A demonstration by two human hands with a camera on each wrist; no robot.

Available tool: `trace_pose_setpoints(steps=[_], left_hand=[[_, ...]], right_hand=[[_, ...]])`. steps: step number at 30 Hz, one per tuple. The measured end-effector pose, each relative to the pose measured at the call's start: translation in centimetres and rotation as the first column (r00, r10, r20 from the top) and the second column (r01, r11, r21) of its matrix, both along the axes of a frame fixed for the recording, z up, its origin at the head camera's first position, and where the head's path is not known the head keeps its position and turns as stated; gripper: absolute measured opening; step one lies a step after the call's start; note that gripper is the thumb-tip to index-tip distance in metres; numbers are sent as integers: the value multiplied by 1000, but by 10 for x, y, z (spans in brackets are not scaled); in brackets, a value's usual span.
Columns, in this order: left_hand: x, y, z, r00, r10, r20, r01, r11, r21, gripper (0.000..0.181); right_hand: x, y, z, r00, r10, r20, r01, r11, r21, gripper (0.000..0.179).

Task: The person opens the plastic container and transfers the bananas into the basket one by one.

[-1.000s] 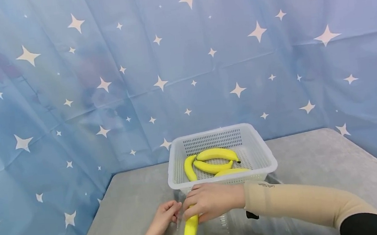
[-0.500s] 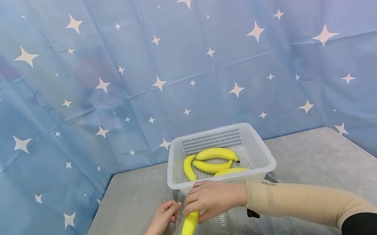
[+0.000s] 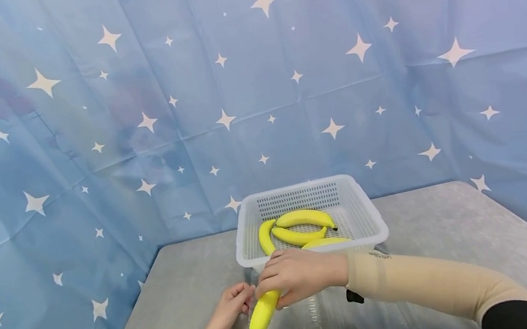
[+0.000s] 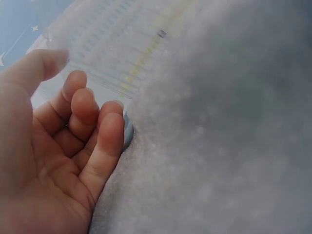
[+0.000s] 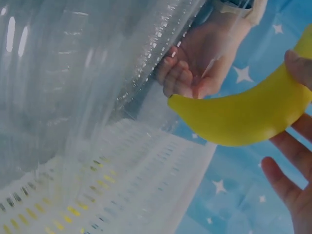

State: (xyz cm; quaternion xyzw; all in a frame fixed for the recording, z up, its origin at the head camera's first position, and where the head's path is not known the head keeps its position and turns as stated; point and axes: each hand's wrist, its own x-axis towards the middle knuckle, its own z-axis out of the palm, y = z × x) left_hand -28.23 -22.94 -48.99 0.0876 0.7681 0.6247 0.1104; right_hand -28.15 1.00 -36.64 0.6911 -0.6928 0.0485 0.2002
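My right hand (image 3: 300, 275) grips a yellow banana (image 3: 263, 315) by its upper end in the head view. Its other end slants down and left over the near left side of a clear plastic box (image 3: 301, 325). Up close in the right wrist view, thumb and fingers hold the banana (image 5: 239, 119) from both sides. My left hand (image 3: 230, 310) lies beside the box's left edge, its fingers loosely curled. The left wrist view shows nothing between the thumb and fingers of this hand (image 4: 68, 146); whether the fingertips touch the plastic I cannot tell.
Behind the box stands a white perforated basket (image 3: 374, 217) with several bananas (image 3: 303, 216) inside. Both are on a grey table (image 3: 440, 220). A blue curtain with white stars (image 3: 255, 95) hangs along the table's back and left.
The lower end of the banana in my right hand has swung slightly up and to the left. My left hand keeps its place beside the box. The head view has shifted a little.
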Motion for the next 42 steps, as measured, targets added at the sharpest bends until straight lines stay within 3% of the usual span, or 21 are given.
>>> trace_pose_setpoints(steps=[18, 28, 32, 36, 42], left_hand=[[2, -1, -1, 1000, -4, 28, 4, 1000, 1, 33], [16, 4, 26, 999, -19, -29, 19, 1000, -5, 30], [16, 4, 28, 999, -22, -35, 22, 1000, -6, 31], [14, 4, 23, 999, -30, -23, 31, 999, 34, 20], [15, 7, 23, 1000, 11, -25, -9, 999, 51, 12]], right_hand=[[-3, 1, 14, 998, -21, 56, 23, 999, -27, 38], [-8, 0, 24, 998, -55, 12, 56, 998, -37, 35], [-11, -1, 27, 998, -61, -7, 61, 998, -30, 35], [-14, -1, 32, 996, -81, -34, 80, 996, -34, 35], [-20, -1, 40, 992, -116, -41, 114, 993, -42, 37]])
